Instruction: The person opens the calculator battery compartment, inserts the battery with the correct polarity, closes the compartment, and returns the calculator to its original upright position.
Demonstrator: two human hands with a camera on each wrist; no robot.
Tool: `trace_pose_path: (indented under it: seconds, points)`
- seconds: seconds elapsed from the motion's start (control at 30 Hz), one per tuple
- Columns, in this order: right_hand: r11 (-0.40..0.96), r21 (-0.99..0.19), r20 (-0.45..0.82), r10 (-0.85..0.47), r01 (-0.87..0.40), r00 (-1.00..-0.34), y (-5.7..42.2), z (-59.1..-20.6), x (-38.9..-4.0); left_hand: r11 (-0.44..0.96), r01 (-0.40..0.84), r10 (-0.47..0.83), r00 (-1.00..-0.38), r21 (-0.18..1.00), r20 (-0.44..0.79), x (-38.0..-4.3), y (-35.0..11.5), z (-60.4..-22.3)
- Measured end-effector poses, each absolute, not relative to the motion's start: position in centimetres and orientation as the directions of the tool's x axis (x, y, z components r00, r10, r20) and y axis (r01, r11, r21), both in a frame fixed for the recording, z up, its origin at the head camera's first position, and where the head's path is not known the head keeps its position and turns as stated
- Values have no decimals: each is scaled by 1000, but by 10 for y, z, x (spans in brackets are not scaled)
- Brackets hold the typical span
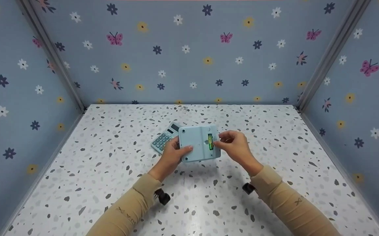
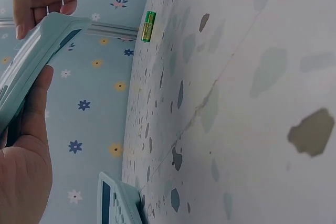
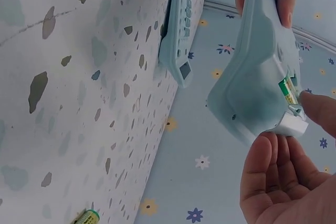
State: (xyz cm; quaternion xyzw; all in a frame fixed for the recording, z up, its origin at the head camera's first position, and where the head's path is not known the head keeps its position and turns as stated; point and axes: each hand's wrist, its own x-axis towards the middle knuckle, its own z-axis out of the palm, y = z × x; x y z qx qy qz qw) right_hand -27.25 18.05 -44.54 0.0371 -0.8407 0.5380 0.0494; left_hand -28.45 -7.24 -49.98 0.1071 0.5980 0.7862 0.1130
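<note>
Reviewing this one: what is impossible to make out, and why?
Head: the face of the held device, turned away.
Head: part of the calculator, behind the device and left hand.
Right wrist: part of the loose battery, cut by the bottom edge.
Head: print on the fitted battery, too small.

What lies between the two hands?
The head view shows the held calculator, with a battery set in it, between the left hand and right hand.
</note>
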Motion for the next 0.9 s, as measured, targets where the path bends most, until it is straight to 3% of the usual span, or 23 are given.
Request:
trace_pose_path:
  seconds: [0.9]
  points:
    - [331,-937,120,-3,-115,-993,161,-444,-267,-225,-39,288,-957,974,28,-281,-71,-497]
